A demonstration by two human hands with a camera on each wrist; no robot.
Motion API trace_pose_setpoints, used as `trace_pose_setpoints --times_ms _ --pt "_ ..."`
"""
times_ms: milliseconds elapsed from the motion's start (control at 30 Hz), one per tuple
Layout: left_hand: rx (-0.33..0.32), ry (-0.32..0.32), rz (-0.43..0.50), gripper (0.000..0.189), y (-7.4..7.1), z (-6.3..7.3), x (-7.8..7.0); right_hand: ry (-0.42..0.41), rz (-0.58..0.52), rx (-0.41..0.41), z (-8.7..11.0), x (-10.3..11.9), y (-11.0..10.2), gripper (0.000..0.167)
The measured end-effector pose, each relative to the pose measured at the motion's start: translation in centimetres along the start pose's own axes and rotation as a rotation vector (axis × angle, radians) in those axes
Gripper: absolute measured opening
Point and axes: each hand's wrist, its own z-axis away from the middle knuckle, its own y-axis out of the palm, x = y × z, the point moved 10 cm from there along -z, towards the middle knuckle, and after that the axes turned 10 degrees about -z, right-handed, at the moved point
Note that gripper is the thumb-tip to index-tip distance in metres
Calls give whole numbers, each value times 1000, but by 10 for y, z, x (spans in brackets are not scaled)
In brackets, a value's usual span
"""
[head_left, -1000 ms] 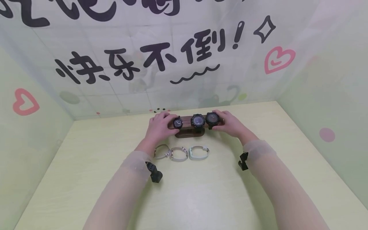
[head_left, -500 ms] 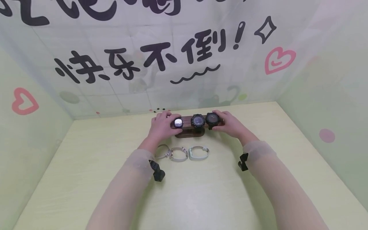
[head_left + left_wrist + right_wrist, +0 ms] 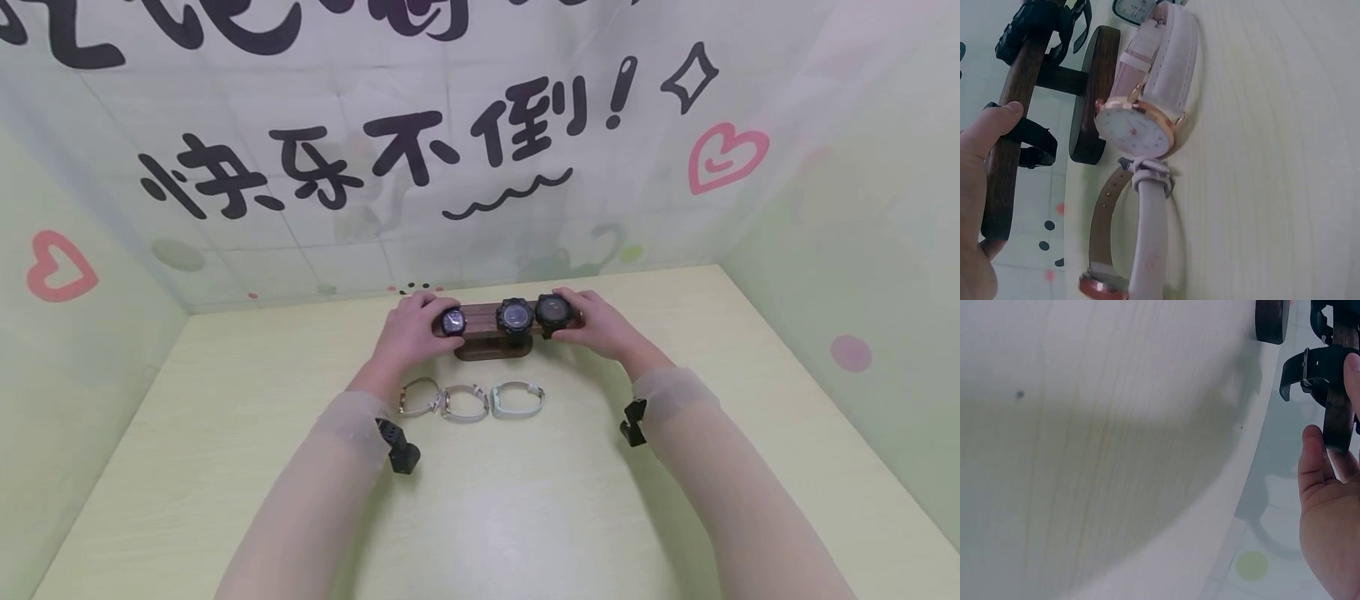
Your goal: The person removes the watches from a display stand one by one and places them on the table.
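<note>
A dark wooden watch stand (image 3: pixel 482 320) with a crossbar and flat base carries three black watches. My left hand (image 3: pixel 408 335) pinches the small black watch (image 3: pixel 453 322) at the bar's left end; its thumb lies against the strap (image 3: pixel 1036 139) in the left wrist view. At the other end, my right hand (image 3: pixel 603 327) grips the bar, fingers around its tip and thumb against the strap (image 3: pixel 1319 370) of the rightmost black watch (image 3: pixel 553 311). Between them sits a chunky black digital watch (image 3: pixel 515 316), nearer the right one, with bare bar to its left.
In front of the stand, three watches lie buckled in a row on the pale wooden table (image 3: pixel 495 500): a slim-strapped one (image 3: pixel 420 397), a pinkish-white one (image 3: pixel 466 402) with a rose-gold case, and a mint one (image 3: pixel 519 400). A printed backdrop (image 3: pixel 360 250) stands behind.
The small black watch moved slightly right along the bar with my left hand, then back left to the bar's end. My right hand and the other watches have kept their places.
</note>
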Motion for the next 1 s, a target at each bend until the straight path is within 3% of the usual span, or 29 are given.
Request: trace_pose_setpoints --times_ms 200,467,733,1000 --pt "-8 0 33 61 -2 3 9 5 0 0 -1 -1 0 73" --pt "33 -35 92 62 0 7 19 8 6 -2 0 -2 0 74" --pt "8 -25 119 62 -4 10 25 6 7 -4 0 -1 0 74" --pt "42 -59 171 63 -1 13 36 11 8 1 1 0 0 75"
